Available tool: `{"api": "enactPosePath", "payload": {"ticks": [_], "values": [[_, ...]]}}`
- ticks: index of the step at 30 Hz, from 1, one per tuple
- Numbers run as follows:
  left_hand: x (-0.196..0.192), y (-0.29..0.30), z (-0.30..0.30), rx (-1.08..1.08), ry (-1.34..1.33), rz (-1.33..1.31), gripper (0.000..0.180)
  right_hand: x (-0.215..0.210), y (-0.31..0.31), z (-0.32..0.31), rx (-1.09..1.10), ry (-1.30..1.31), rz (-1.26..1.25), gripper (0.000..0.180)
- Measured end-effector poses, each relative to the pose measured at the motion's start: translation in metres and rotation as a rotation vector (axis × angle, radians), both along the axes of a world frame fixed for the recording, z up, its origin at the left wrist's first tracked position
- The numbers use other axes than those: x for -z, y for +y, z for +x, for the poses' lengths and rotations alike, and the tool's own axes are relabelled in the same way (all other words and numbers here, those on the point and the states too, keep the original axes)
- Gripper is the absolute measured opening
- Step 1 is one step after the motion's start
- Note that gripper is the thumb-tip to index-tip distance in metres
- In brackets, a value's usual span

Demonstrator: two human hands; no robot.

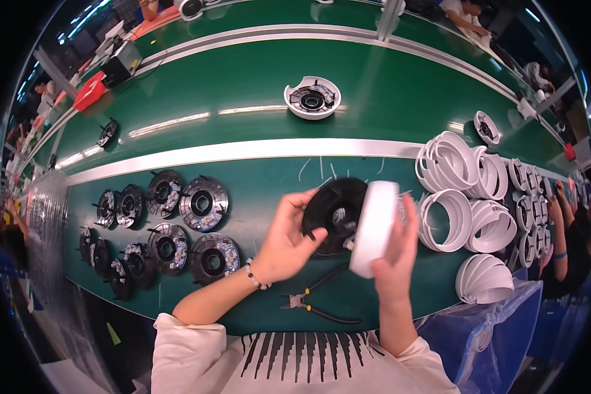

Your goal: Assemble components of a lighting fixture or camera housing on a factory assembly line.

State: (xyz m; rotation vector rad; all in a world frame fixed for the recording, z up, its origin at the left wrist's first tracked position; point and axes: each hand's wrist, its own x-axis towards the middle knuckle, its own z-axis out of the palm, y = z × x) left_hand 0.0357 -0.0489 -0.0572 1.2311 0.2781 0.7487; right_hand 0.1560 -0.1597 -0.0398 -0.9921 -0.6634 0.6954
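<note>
Over the middle of the green bench, my left hand grips a round black plastic base with a hole at its centre. My thumb presses on its near edge. Just to its right, my right hand holds a white plastic ring, turned edge-on and slightly blurred. The base and the ring are side by side; whether they touch I cannot tell. Below them lies a pair of cutting pliers with black and yellow handles, its jaws pointing left.
Several black bases with circuit boards lie in rows at left. White rings are stacked at right, above a plastic-lined blue bin. Behind a pale rail, a green conveyor carries a white housing. A co-worker's arm is at far right.
</note>
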Motion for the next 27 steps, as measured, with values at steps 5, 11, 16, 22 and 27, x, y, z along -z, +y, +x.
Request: {"api": "enactPosePath", "payload": {"ticks": [5,11,16,22,27], "values": [[0.004,0.005,-0.015,0.709,0.065,-0.180,0.084,0.008,0.004,-0.010,-0.009,-0.147,-0.019,0.113],[-0.007,0.016,-0.005,0.494,0.072,-0.876,0.068,0.007,0.009,-0.018,-0.042,-0.392,-0.019,0.119],[0.002,0.016,-0.005,0.465,0.023,-0.976,0.056,0.011,0.007,-0.019,-0.050,-0.494,-0.067,0.123],[-0.001,0.010,-0.002,0.444,0.005,-0.979,0.055,0.012,0.005,-0.014,-0.070,-0.310,0.002,0.125],[0.009,0.004,-0.001,0.280,0.083,-0.975,0.053,0.008,0.002,-0.023,0.023,-0.746,-0.199,0.120]]}}
